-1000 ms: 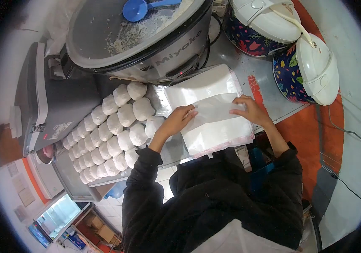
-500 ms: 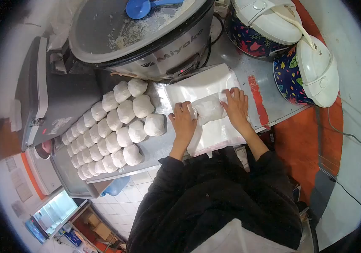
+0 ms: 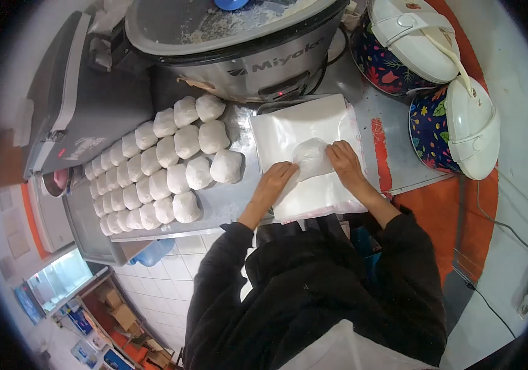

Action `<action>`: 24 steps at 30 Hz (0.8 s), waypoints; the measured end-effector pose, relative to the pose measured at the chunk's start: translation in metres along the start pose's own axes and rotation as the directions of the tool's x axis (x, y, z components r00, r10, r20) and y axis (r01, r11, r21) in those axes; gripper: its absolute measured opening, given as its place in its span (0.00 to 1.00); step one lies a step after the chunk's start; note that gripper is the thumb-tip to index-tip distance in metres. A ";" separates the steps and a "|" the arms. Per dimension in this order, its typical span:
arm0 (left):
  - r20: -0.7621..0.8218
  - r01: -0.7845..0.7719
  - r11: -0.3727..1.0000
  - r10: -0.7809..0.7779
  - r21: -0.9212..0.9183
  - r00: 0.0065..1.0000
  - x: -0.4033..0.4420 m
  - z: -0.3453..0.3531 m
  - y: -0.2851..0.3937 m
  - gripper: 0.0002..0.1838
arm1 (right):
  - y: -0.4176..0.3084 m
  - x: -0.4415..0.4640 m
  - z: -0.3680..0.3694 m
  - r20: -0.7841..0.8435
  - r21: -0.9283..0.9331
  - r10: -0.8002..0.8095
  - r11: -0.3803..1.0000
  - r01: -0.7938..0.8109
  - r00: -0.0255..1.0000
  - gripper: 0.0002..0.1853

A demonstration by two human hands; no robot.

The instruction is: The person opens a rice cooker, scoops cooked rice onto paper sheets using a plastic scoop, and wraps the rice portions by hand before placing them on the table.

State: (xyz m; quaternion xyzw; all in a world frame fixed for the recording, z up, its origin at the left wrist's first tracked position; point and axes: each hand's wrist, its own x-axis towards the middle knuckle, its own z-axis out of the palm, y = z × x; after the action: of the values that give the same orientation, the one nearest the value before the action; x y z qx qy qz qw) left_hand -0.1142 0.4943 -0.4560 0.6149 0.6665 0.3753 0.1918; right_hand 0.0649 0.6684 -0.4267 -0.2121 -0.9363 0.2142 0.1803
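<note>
White wrapping lies under the fingers (image 3: 337,150) of both hands. The left hand (image 3: 271,186) has its fingers bent and partly closed at one edge of a rounded bundle (image 3: 311,159); the right hand (image 3: 350,166) has its fingers curled more tightly over the opposite edge. The thumbs are mostly hidden, so I cannot tell if the wrapping is pinched or only pressed. To do this folding well, I think both edges should be pressed inward with equal force, the loose wrapping tucked flat below, and the middle left round; too hard a squeeze could tear it or push the filling out. The bundle sits upon a stack of white sheets (image 3: 276,132), which gives it a smooth base, and the sheets rest on the metal desk (image 3: 227,206). Beside the left hand, apart from it, similar finished-looking bundles (image 3: 187,142) stand close together in slanting rows. Beyond the sheets is the Miyako cooker (image 3: 214,74), with white grains and a blue scoop (image 3: 231,3) inside, and beyond the right hand are two patterned containers (image 3: 427,129) with white lids.
</note>
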 end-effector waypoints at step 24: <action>-0.257 0.200 0.979 -0.186 0.031 0.948 0.039 0.023 -0.019 0.09 | 0.016 0.067 -0.023 0.677 -0.055 0.100 0.995 -0.085 0.729 0.17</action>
State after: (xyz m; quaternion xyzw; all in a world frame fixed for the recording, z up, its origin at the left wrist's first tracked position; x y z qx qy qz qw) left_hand -0.1173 0.5388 -0.4765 0.4991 0.7528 0.4110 0.1234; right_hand 0.0234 0.7208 -0.3987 -0.1674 -0.9280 0.2759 -0.1864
